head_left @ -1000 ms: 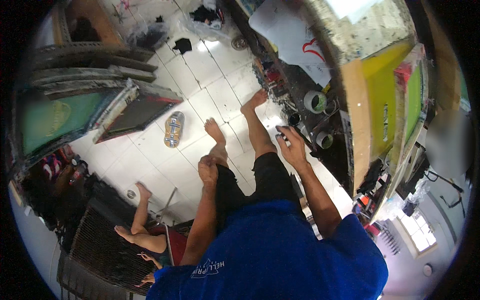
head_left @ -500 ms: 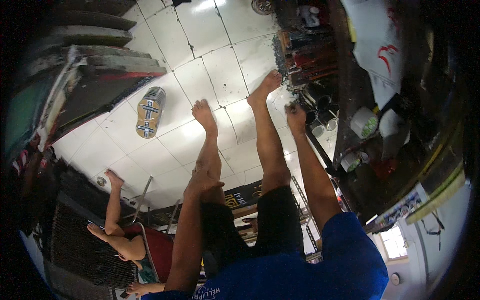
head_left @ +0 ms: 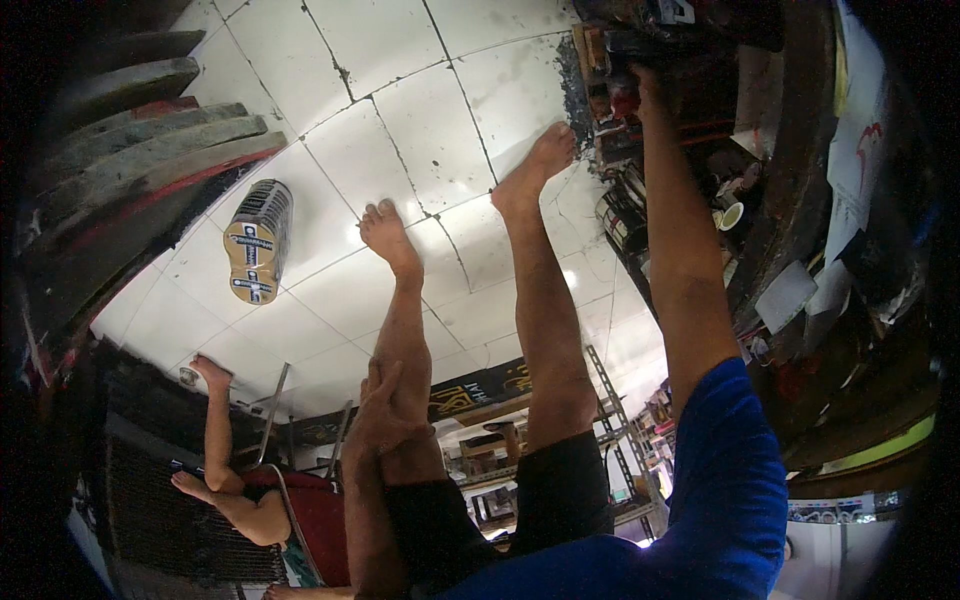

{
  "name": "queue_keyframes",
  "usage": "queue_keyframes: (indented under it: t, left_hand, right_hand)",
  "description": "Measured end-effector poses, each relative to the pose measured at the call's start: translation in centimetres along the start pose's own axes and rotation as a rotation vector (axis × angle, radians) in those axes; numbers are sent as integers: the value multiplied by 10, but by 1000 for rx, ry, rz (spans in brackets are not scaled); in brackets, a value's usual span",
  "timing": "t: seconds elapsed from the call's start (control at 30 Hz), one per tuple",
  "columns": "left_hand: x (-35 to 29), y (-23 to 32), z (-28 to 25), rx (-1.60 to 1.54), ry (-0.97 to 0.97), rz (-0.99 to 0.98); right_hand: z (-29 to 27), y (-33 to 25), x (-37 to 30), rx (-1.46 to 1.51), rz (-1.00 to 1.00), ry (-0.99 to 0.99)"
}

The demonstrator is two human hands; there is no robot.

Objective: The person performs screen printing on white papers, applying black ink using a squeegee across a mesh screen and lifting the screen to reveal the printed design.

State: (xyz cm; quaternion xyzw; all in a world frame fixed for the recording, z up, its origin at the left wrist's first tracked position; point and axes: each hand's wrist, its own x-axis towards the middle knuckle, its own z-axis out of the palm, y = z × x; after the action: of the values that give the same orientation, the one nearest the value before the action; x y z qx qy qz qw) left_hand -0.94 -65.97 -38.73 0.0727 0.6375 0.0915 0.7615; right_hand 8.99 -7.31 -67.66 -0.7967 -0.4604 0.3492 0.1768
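My left hand point(head_left: 388, 412) lies on my bent left leg point(head_left: 405, 345) just below the knee, fingers spread along the skin. It holds nothing. My right hand point(head_left: 650, 90) is stretched far forward to the right, in among dark and reddish-brown wooden pieces point(head_left: 610, 105) stacked low at the side. Its fingers are dim and partly hidden, so I cannot make out a grip. Below that arm stand dark cylindrical cans point(head_left: 625, 215). A white cup-like container point(head_left: 732, 215) sits to the right of the forearm.
On the tiled floor point(head_left: 330, 240) at left lies a plastic-wrapped bundle point(head_left: 258, 245) with tan ends. Grey-edged boards point(head_left: 165, 140) stack up at far left. Another person's legs point(head_left: 220, 430) and a red chair point(head_left: 318, 525) are lower left. A cluttered dark bench point(head_left: 800, 260) lines the right.
My right hand has moved forward and up, from beside the cans to the stacked wooden pieces. The view has shifted; my left hand stays on my leg.
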Motion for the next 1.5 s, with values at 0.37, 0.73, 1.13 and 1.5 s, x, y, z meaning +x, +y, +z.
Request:
queue_keyframes:
  t: [0.37, 0.73, 1.13, 1.5]
  left_hand:
    - [-22, 13, 19, -205, 692, 290]
    - [-184, 189, -21, -182, 782, 758]
    - [-249, 656, 48, -381, -102, 923]
    - [-306, 750, 96, -298, -237, 1179]
  right_hand:
    - [-132, -18, -170, 274, 211, -229]
    - [-413, -204, -399, 432, 28, -1154]
    - [-631, -244, -318, 1361, -326, -530]
    - [-691, -235, -289, 845, -243, -583]
